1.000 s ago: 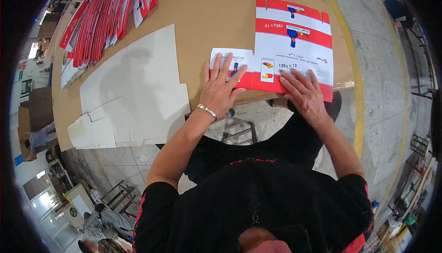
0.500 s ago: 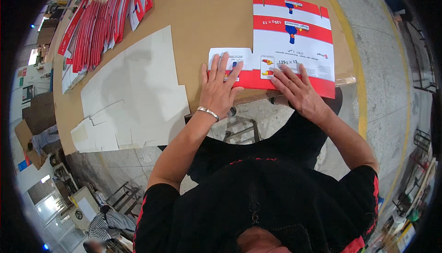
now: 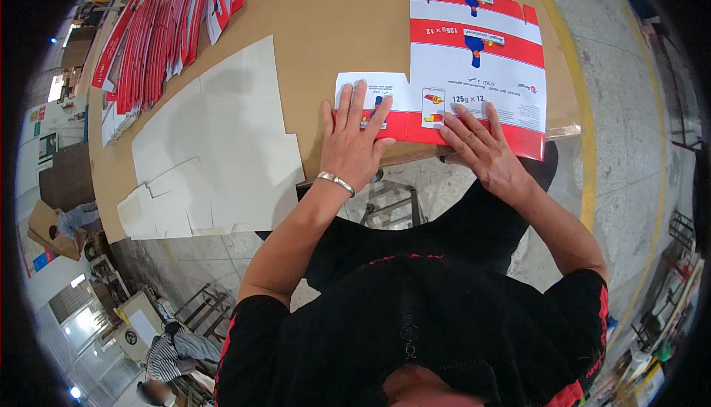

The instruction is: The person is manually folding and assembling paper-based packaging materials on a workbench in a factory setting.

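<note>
A flat red and white carton [image 3: 443, 57] with blue figures printed on it lies at the table's near edge. Its large panel is to the right, and a smaller flap [image 3: 392, 85] sticks out to the left. My left hand [image 3: 354, 140] rests on that flap, palm down, with its fingers spread. On the lower part of the large panel lies my right hand [image 3: 492, 151], fingers stretched out and flat. Neither hand is wrapped around anything. A metal bracelet [image 3: 335, 182] circles my left wrist.
Left of my hands, pale grey cardboard sheets [image 3: 222, 140] cover part of the brown table [image 3: 333, 14]. Behind them stands a packed row of folded red and white cartons [image 3: 152, 48]. Another person [image 3: 167, 355] is at the lower left, away from the table.
The whole view has shifted slightly. Both hands remain flat on the carton in nearly the same places.
</note>
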A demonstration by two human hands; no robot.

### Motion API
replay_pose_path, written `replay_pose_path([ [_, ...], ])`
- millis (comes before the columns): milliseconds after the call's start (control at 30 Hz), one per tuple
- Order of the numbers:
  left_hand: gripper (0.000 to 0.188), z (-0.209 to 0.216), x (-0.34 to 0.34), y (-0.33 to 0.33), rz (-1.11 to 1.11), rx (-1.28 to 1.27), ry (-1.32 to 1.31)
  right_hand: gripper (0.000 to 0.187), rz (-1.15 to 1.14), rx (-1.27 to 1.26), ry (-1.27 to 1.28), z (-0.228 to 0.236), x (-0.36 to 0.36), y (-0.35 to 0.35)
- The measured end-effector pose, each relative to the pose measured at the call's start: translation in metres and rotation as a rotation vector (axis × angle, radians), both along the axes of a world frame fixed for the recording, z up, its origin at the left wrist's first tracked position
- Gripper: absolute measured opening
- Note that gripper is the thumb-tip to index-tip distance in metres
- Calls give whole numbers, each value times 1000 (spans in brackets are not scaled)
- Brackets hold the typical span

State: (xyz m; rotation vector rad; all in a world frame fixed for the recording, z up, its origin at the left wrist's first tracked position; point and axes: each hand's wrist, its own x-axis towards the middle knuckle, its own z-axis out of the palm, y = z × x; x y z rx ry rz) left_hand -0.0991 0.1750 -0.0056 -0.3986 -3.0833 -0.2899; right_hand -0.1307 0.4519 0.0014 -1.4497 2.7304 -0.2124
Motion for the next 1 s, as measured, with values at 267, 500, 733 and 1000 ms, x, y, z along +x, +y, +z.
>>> replay_pose_path([
  [267, 73, 6, -21, -2, -7, 200, -159, 70, -1, -21, -51, 1, 1, 4],
  [500, 82, -1, -90, 18, 128, 225, -21, 55, -48, -289, -87, 7, -3, -7],
  [733, 81, -16, -39, 30, 149, 1058, -199, 54, -709, -936, -1500, 14, 95, -16],
  [1000, 91, 38, 94, -54, 204, 357, 18, 39, -795, -1066, -1027, 21, -34, 0],
])
